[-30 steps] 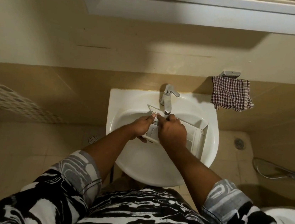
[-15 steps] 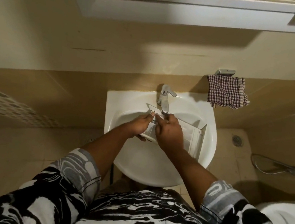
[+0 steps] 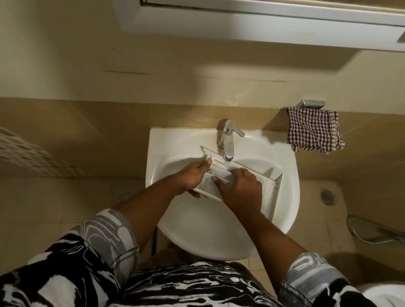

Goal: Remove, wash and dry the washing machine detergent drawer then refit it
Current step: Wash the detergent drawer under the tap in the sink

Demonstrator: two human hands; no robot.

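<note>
White plastic detergent drawer (image 3: 272, 185), long and divided in compartments, lies across the bowl of the white ceramic sink (image 3: 161, 148), directly under the spout of the chrome lever tap (image 3: 228, 141). The drawer's wide front panel points to the right.

The left hand (image 3: 191, 175) holds the left end of the drawer, with the thumb round the near edge and the fingers lying up along the side. This grip looks the same as one second ago. The right hand (image 3: 240, 186) has changed. Before, its fingertips were up beside the tap, almost meeting the left fingertips. Now it has slid towards the front panel and lies over the middle compartments with fingers spread, the thumb pointing left.

I judge this as rubbing during the washing step: the hand goes from one compartment to the next. I cannot tell if water is running.

Drying is not yet begun, because the red and white checked cloth (image 3: 313, 131) hangs untouched on the wall beside the sink.
</note>
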